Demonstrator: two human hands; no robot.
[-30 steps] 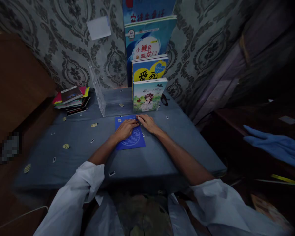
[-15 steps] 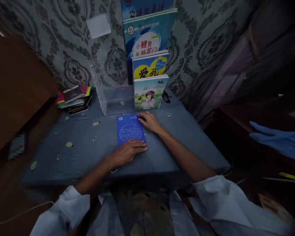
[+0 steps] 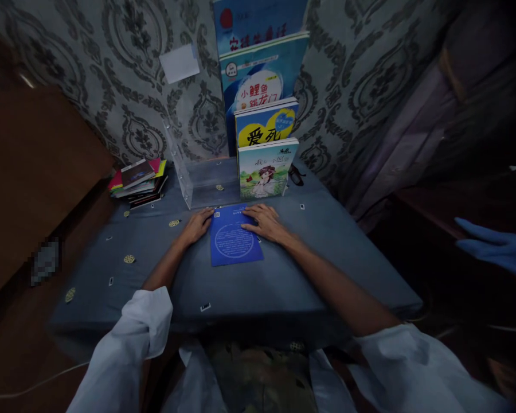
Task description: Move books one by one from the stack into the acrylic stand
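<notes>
A blue book point(image 3: 234, 241) with a circle of small print and a QR code lies flat on the cloth-covered table, its text upside down. At its upper left edge is my left hand point(image 3: 199, 225), the fingers stretched out and touching the edge. My right hand point(image 3: 266, 222) rests on the upper right part of the cover, its fingers spread flat. Just behind the book stands a clear acrylic stand point(image 3: 180, 169), with several upright books on its right side. The front one is a green book point(image 3: 264, 175) with a drawn figure.
A pile of books point(image 3: 140, 180) sits at the back left of the table point(image 3: 284, 287). Dark glasses point(image 3: 297, 175) lie right of the standing books. White paper point(image 3: 179, 63) hangs on the patterned wall. A blue glove point(image 3: 496, 246) is off to the right.
My left hand has moved from the book's near edge up to its far left edge. My right hand remains at the upper right. The view has shifted slightly.
</notes>
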